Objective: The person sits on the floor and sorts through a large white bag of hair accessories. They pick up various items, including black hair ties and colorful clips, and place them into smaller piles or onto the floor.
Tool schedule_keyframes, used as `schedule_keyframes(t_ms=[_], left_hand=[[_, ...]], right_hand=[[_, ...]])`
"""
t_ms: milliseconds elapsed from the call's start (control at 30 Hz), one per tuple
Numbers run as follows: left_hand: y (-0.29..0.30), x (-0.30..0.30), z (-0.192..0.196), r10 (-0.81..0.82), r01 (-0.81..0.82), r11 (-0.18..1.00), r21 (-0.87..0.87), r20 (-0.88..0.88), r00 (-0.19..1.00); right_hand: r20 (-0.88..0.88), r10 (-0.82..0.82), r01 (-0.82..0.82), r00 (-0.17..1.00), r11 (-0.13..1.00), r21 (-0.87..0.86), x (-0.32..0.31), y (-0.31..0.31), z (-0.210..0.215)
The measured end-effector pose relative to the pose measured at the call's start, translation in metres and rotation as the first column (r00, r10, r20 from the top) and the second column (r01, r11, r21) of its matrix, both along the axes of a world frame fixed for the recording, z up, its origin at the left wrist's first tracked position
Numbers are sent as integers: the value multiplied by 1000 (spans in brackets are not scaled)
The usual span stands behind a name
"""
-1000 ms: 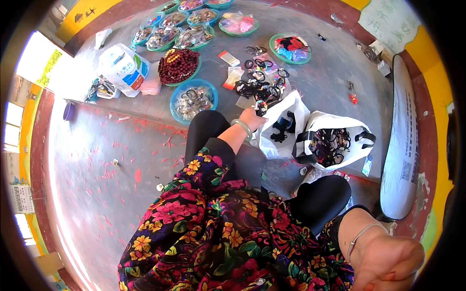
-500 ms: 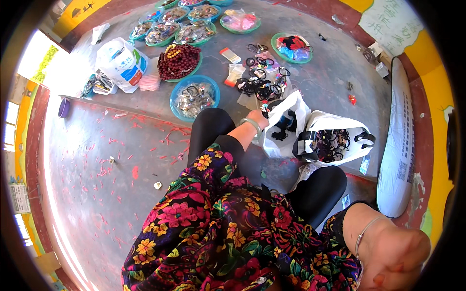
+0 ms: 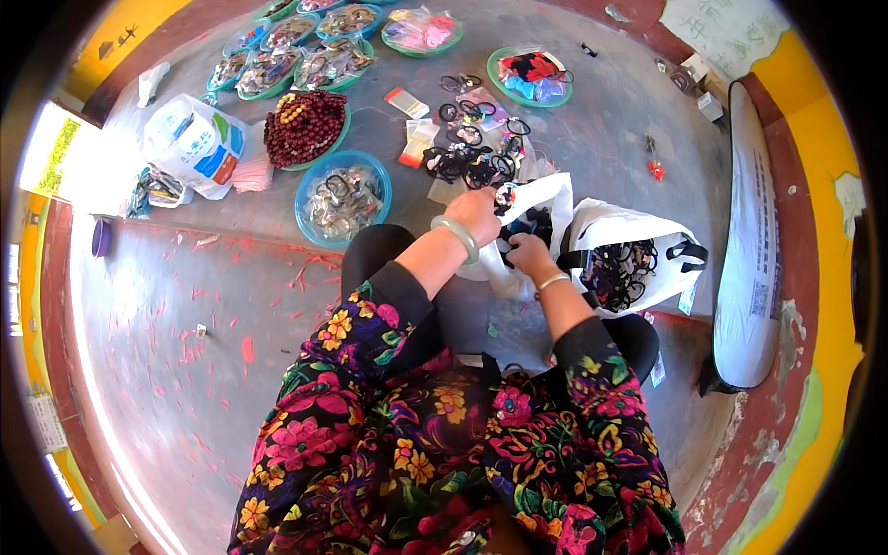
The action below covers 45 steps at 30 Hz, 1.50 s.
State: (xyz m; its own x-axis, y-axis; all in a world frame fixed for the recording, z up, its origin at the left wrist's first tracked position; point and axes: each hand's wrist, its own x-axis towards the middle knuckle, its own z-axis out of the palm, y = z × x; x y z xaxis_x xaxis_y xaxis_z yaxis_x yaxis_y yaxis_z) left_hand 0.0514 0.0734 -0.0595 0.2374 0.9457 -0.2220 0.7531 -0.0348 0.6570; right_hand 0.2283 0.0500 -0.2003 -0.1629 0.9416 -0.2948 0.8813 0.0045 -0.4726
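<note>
My left hand [image 3: 477, 213], with a pale green bangle on the wrist, grips the upper edge of a small white plastic bag [image 3: 535, 199] that lies on the floor in front of my knees. My right hand [image 3: 529, 252], wearing a thin silver bracelet, reaches into the mouth of the same bag, where dark hair ties show. A second, larger white bag [image 3: 638, 254] full of black hair ties lies just to the right. A loose pile of black hair ties [image 3: 472, 165] lies beyond my left hand.
A blue bowl [image 3: 313, 217] of packaged items sits left of my knee, a green bowl of dark red beads [image 3: 305, 127] behind it. Several more green bowls line the far floor. A white-and-blue sack [image 3: 196, 143] lies far left, a long white bundle [image 3: 747, 277] at the right wall.
My right hand has come up from the lower right near my lap and now reaches into the small white bag. My left hand stays at the bag's edge.
</note>
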Motion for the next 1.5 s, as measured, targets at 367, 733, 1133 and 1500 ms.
schedule_keyframes(t_ms=[367, 733, 1133, 1500], left_hand=[[15, -17, -17, -107, 104, 991, -89, -34, 994], [17, -11, -16, -170, 165, 979, -117, -28, 985], [18, -4, -21, -146, 133, 982, -138, -91, 985], [19, -5, -17, -138, 126, 982, -141, -85, 987]], right_hand=[[247, -274, 310, 929, 943, -120, -1, 44, -6], [92, -167, 167, 982, 986, 8, 31, 22, -37], [440, 24, 80, 898, 973, -216, -20, -1, 7], [347, -106, 158, 932, 980, -124, -12, 16, -12]])
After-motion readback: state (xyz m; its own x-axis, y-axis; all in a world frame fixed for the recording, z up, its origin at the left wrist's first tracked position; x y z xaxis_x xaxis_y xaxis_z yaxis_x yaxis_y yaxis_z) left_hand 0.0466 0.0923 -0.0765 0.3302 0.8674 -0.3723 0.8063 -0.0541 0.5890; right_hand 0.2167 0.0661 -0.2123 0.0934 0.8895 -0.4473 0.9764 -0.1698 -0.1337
